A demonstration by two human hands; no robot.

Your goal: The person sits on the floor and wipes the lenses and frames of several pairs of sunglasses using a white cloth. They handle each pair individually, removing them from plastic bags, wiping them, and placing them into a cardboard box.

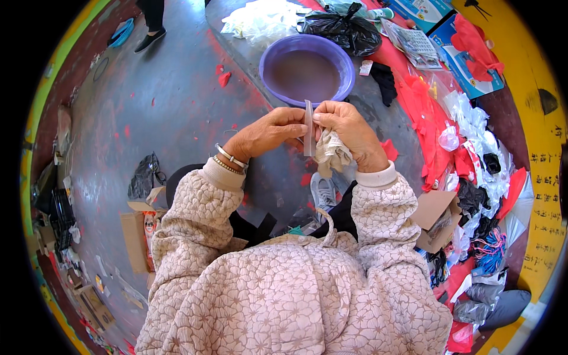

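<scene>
Between my two hands a narrow, pale translucent strip (308,133) stands upright, just on the near side of the purple basin. My left hand (266,131), with two bracelets at the wrist, is closed in a pinch on the strip's left side. My right hand (354,131) is closed round a crumpled off-white cloth (332,155), which hangs below its fingers. The right thumb and fingertips meet at the strip's upper part; whether they grip it too is hard to see. Cloudy brownish water (305,77) fills much of the purple basin (266,56).
Behind the basin lie a white plastic bag (260,22) and a black plastic bag (343,31). Red sheeting (429,118) and heaped plastic bags line the right side. Open cardboard boxes (135,236) (436,216) flank me. Another person's foot (150,40) is at far left.
</scene>
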